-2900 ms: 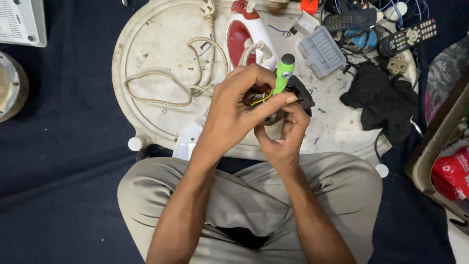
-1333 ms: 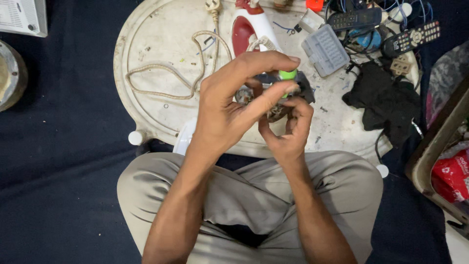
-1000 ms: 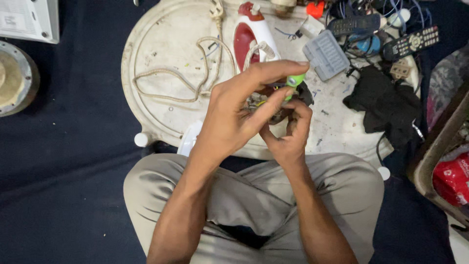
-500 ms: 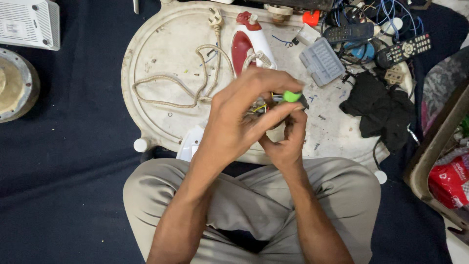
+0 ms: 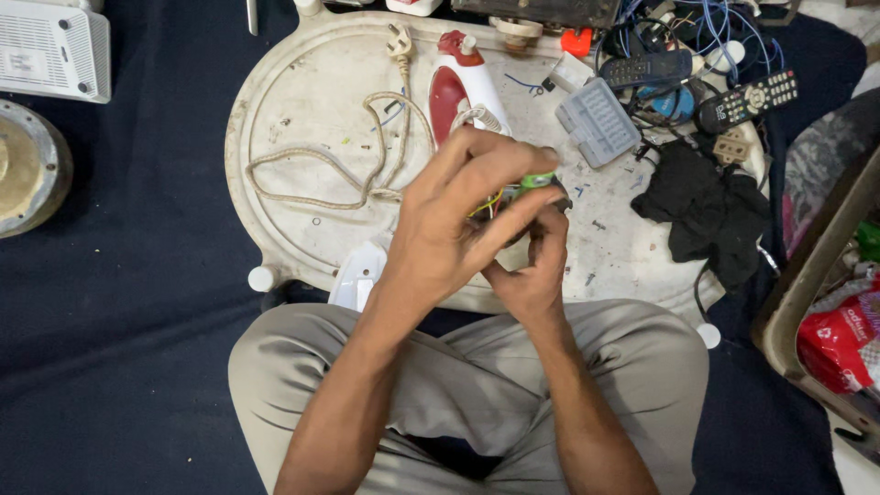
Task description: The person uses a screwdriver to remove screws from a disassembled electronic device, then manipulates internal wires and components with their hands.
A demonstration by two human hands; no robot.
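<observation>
Your left hand (image 5: 458,229) has closed further over the green-handled screwdriver (image 5: 536,181) — only its tip shows past your fingertips; your right hand (image 5: 536,266) still clamps the small dark part beneath.

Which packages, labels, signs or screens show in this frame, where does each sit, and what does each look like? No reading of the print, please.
Red packet: far right, inside a tan crate, crinkled plastic with white print.
White box: top left on the dark cloth, flat and vented, with a pale label on its top.
Black remote: top right among cables, long, with pale printed buttons.
No signs or lit screens show.
</observation>
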